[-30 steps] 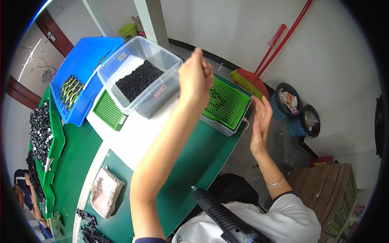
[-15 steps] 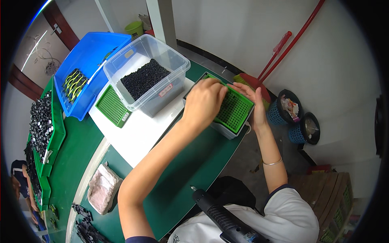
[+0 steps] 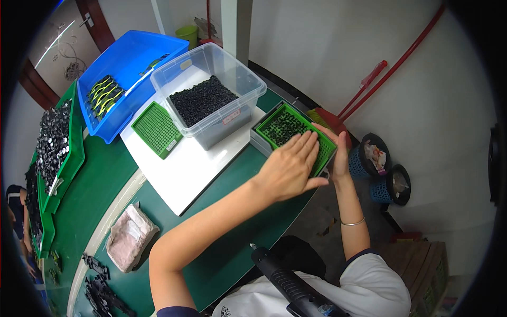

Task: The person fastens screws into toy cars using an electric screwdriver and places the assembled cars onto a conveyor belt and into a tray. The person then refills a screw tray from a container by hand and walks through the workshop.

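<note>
My left hand (image 3: 291, 165) lies flat, fingers stretched out, over the near part of a green perforated tray (image 3: 323, 170). Small black pieces (image 3: 285, 127) are spread across the tray's far part; whatever is beneath the palm is hidden. The tray sits in a grey box (image 3: 260, 141) at the table's right edge. Against the tray's right side rests my right hand (image 3: 339, 154), its thumb raised apart from the fingers, which lie along the rim. To the left, a clear plastic bin (image 3: 216, 138) holds a heap of black pieces (image 3: 203, 100).
A second green perforated tray (image 3: 157, 130) lies on a white board (image 3: 195, 177). Beyond it is a blue bin (image 3: 129, 47). A pinkish cloth-like holder (image 3: 129, 238) sits at left. A black powered hand tool (image 3: 285, 280) is near my body. Waste baskets (image 3: 388, 185) stand right.
My left hand has gone from a curled grasp over the tray to lying flat, nearer me. Black pieces now show on the tray. The view has shifted slightly.
</note>
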{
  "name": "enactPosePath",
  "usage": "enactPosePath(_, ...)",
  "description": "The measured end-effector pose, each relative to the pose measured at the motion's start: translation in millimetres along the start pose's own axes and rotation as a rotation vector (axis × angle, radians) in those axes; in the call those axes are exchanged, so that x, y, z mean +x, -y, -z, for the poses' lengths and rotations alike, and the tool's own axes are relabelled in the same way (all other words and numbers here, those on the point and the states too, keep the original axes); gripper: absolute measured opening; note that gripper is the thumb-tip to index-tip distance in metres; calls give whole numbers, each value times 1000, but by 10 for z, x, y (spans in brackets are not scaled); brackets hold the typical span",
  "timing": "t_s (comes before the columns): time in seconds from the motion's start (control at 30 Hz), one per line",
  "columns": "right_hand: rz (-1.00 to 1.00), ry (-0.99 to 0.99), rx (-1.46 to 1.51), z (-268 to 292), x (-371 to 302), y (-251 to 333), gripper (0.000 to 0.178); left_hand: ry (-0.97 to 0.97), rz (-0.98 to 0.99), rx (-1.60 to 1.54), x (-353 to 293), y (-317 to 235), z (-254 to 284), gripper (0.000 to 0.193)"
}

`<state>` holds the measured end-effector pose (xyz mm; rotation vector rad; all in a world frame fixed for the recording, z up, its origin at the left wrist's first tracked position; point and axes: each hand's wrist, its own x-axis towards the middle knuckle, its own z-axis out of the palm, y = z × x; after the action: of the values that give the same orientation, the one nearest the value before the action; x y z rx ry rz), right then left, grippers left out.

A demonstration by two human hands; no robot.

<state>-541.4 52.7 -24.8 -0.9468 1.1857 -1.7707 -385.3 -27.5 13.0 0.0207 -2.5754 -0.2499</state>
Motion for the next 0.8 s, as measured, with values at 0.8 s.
enactPosePath(0.8,-5,26,-6,-33,-8,23,77,-24,147,124,-19,307,13,80)
